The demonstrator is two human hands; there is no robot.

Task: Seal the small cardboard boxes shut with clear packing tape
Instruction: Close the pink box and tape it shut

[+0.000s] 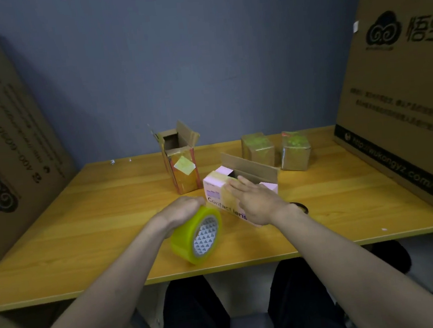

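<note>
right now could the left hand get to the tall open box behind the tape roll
Probably yes: the tall open box stands just beyond the left hand with bare table between, but that hand's grip is full with the tape roll.

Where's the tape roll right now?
In the head view, the tape roll sits on edge at the near middle of the table, gripped from above by the left hand, just left of the pink box.

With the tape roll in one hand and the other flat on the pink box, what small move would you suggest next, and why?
Probably fold the brown flap down: the pink box is open under the flat right hand, while the left hand grips the tape roll beside it.
</note>
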